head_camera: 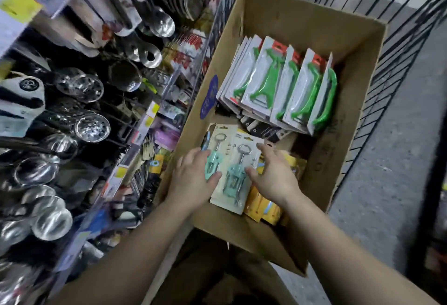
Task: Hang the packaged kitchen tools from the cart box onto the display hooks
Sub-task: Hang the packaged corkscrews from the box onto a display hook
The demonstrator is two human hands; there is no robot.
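A cardboard box (338,150) sits in a wire cart. Carded corkscrew packs (235,159) with mint-green bodies lie at its near end. My left hand (193,179) grips the left side of these packs, thumb over a mint corkscrew. On their right edge is my right hand (273,176), fingers spread and thumb touching the card. A row of green peeler packs (280,84) stands at the box's far end. Yellow packs (266,210) lie under my right hand. The display hooks (101,111) at left are full of steel utensils.
The black wire cart wall (399,45) surrounds the box on the right and far side. Steel skimmers and ladles (89,125) hang crowded on the shelf at left, with price tags (145,120) along the shelf rail. Grey floor (387,183) lies to the right.
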